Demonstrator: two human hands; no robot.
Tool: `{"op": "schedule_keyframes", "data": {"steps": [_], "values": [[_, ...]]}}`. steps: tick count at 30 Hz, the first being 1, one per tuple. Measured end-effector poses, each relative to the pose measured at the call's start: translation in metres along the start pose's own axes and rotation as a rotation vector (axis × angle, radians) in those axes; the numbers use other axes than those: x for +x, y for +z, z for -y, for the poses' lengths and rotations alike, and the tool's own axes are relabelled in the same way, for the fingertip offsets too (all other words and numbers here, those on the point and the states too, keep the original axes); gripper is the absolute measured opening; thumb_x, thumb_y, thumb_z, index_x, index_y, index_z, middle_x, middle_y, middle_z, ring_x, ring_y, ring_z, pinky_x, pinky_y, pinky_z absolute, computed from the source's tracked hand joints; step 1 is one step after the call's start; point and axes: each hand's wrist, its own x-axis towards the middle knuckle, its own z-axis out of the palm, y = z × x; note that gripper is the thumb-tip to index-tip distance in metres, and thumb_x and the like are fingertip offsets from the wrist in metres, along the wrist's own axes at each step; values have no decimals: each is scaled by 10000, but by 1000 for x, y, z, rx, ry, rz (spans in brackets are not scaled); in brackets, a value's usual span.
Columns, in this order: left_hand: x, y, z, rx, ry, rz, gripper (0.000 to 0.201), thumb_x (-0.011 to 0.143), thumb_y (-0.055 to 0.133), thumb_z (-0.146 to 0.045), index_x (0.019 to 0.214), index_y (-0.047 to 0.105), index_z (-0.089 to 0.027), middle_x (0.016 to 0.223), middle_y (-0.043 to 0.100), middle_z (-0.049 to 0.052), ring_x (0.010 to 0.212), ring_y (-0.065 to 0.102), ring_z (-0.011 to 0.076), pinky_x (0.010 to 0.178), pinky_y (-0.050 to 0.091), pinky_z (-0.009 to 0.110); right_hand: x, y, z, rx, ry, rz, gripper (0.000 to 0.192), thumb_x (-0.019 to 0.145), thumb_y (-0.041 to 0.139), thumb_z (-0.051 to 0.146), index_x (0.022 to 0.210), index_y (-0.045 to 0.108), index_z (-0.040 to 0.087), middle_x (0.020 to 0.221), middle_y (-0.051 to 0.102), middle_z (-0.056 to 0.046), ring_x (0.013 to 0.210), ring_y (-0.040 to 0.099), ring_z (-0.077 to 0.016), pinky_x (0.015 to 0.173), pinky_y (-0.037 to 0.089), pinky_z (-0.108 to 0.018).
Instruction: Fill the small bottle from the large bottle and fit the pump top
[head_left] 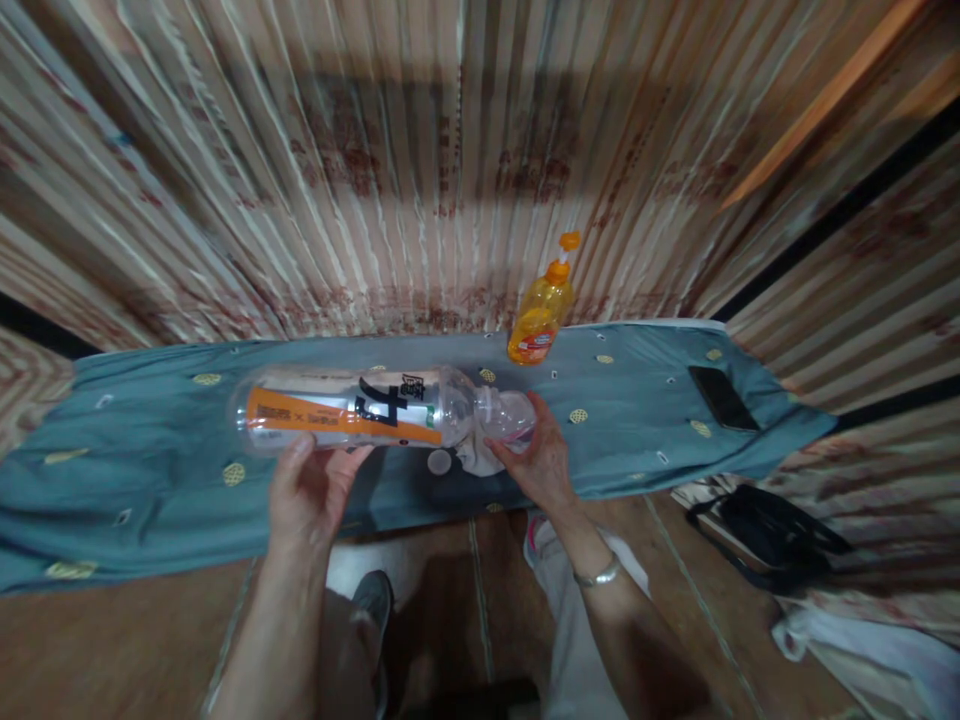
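Note:
A large clear plastic bottle (345, 408) with an orange and silver label lies on its side in front of me, its neck pointing right. My left hand (307, 490) is closed around its lower side, near the base end. My right hand (541, 455) grips a small clear plastic cup (516, 415) that meets the bottle's mouth. Whether liquid is inside either one, I cannot tell. Just below the neck is a crumpled whitish cloth (478, 455), partly hidden by the cup and my right hand. A round white cap (439, 461) rests beside it.
A teal patterned cloth (165, 430) covers the narrow table. An orange pump bottle (538, 318) stands at the back, and a dark phone (722, 398) lies at the right. Pleated curtains (420, 180) hang behind. A black bag (772, 530) sits low at the right.

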Motion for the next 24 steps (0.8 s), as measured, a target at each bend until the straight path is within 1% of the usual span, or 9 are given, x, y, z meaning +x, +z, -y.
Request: {"op": "schedule_keyframes", "data": {"steps": [6, 10, 15, 17, 19, 21, 24], "values": [[-2, 4, -1, -9, 5, 5, 459, 476, 977, -401, 831, 747, -222, 875, 766, 26, 820, 718, 231, 700, 675, 366, 0, -2, 2, 8, 17, 5, 820, 826, 727, 577, 1434, 457, 99, 1359, 642, -252, 1281, 632, -354, 1067, 531, -563], [-3, 5, -1, -7, 15, 10, 468, 495, 970, -411, 864, 756, -219, 900, 771, 31, 856, 722, 245, 722, 677, 388, 0, -4, 4, 4, 44, 11, 807, 817, 735, 563, 1424, 466, 104, 1353, 645, -247, 1278, 633, -354, 1058, 538, -552], [-5, 7, -4, 7, 25, 5, 459, 472, 976, -414, 819, 741, -228, 838, 760, 17, 824, 724, 235, 695, 677, 364, 0, -5, 5, -3, 50, 30, 819, 809, 738, 559, 1431, 453, 110, 1365, 636, -242, 1294, 620, -355, 1080, 518, -562], [-6, 9, -5, 11, 22, 2, 453, 468, 975, -396, 820, 733, -244, 841, 760, 7, 868, 732, 254, 698, 679, 373, 0, -5, 5, -7, 37, 26, 817, 816, 734, 550, 1436, 443, 106, 1364, 635, -244, 1299, 616, -356, 1085, 513, -566], [-8, 11, -7, 13, 17, 13, 462, 484, 968, -387, 868, 740, -268, 910, 773, 6, 974, 733, 283, 737, 681, 395, 0, -5, 6, -17, 29, 29, 811, 824, 729, 542, 1444, 432, 112, 1364, 634, -241, 1302, 613, -356, 1092, 507, -567], [-9, 13, -8, 14, 23, 16, 509, 487, 966, -399, 926, 751, -259, 982, 781, 30, 1065, 716, 317, 770, 681, 410, 1, -6, 7, -24, 18, 36, 808, 829, 726, 535, 1451, 421, 120, 1365, 633, -235, 1301, 613, -353, 1091, 507, -564], [-9, 13, -9, 10, 24, 2, 592, 480, 968, -399, 1005, 752, -231, 1022, 784, 68, 1117, 699, 354, 803, 678, 429, 1, -8, 7, -34, -2, 41, 812, 833, 728, 523, 1459, 404, 121, 1363, 631, -236, 1299, 613, -352, 1083, 514, -557]]}}
